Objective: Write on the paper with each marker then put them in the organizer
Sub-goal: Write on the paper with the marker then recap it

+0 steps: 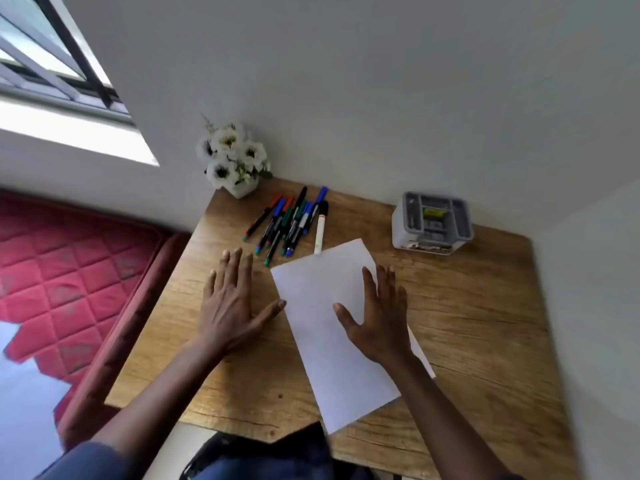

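**A:** Opening position here. The paper lies slanted in the middle of the table, and I can't see a single mark on it.

**B:** And the hands? Left hand is flat on the wood just left of the paper, fingers spread and thumb tip touching its edge. Right hand is flat on the paper's right side, fingers straight. Neither holds anything.

**A:** So no marker has been picked up. The markers lie in a loose bunch just beyond the paper's far edge, caps on as far as I can tell, and a white-bodied one touches the paper's far corner.

**B:** The organizer sits beyond the paper to the right, well apart from the bunch. There are small bits inside, something yellow, but I see no marker in it.

**A:** My read: nothing is done. Every marker has to write and then be stowed, so the whole job lies ahead.
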A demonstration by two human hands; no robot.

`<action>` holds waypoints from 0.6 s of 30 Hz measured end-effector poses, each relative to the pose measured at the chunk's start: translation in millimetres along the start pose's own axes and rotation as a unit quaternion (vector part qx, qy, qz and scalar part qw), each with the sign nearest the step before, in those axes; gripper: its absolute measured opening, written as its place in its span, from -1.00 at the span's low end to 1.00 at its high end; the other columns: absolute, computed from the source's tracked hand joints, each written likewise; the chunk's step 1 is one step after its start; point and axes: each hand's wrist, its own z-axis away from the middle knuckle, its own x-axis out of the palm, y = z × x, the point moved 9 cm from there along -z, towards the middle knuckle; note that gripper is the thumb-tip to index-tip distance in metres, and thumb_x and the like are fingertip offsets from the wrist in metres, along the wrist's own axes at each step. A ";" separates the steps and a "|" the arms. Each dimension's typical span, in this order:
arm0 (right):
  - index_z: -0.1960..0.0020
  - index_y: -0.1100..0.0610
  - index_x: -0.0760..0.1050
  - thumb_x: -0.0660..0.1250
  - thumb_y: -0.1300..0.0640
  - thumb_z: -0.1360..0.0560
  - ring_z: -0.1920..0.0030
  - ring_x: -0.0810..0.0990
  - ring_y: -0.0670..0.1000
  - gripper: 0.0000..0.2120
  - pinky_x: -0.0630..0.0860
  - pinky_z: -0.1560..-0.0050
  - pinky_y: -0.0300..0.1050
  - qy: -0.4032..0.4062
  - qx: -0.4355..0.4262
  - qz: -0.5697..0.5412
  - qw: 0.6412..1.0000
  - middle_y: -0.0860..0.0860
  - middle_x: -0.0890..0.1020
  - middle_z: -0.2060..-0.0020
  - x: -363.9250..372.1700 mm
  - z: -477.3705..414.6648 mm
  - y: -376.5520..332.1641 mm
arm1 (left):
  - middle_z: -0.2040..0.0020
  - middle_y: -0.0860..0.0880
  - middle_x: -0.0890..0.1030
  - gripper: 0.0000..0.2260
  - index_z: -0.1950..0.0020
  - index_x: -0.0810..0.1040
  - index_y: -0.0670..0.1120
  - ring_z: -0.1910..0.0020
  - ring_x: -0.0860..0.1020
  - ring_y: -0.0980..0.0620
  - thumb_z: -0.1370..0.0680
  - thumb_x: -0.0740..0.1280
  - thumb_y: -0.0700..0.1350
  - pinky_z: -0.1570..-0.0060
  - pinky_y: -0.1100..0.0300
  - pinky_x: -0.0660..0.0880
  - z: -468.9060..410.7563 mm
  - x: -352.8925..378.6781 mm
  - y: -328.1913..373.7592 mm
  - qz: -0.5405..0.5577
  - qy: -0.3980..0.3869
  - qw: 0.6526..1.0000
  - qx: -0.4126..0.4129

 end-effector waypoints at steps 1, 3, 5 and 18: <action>-0.65 -0.04 -0.21 -0.01 -0.47 -0.53 -0.62 -0.34 0.03 -0.12 -0.34 -0.58 0.14 -0.001 -0.002 0.022 1.000 0.02 -0.26 -0.64 5.9 -1.6 1.7 | -0.68 -0.14 -0.11 0.06 -0.68 -0.07 -0.13 -0.65 -0.18 -0.10 -0.44 -0.01 0.60 -0.59 -0.21 -0.01 -2.6 7.4 -6.5 -0.015 -0.009 1.000 -0.015; -0.65 -0.03 -0.23 -0.03 -0.46 -0.53 -0.61 -0.35 0.04 -0.12 -0.31 -0.58 0.20 0.004 -0.019 0.062 0.998 0.02 -0.29 -0.63 16.1 -4.4 4.5 | -0.67 -0.14 -0.15 0.07 -0.68 -0.10 -0.15 -0.64 -0.23 -0.10 -0.44 -0.03 0.60 -0.59 -0.20 -0.08 -6.9 16.7 -16.3 -0.042 -0.010 0.998 -0.037; -0.65 -0.02 -0.24 -0.04 -0.45 -0.54 -0.62 -0.34 0.05 -0.13 -0.26 -0.58 0.23 0.014 -0.042 0.078 0.996 0.02 -0.28 -0.64 20.7 -4.0 7.8 | -0.67 -0.13 -0.17 0.04 -0.67 -0.11 -0.15 -0.64 -0.25 -0.09 -0.47 -0.05 0.58 -0.60 -0.19 -0.14 -11.2 21.1 -19.1 -0.053 0.000 0.998 -0.045; -0.65 -0.11 -0.21 -0.18 -0.51 -0.50 -0.64 -0.22 -0.01 -0.16 -0.15 -0.61 0.19 0.056 -0.087 0.101 0.989 -0.05 -0.20 -0.65 24.9 8.6 21.2 | -0.67 -0.08 -0.21 -0.02 -0.67 -0.20 -0.09 -0.63 -0.26 -0.04 -0.47 -0.20 0.57 -0.61 -0.12 -0.18 -6.4 31.1 -22.3 -0.086 0.049 0.995 -0.026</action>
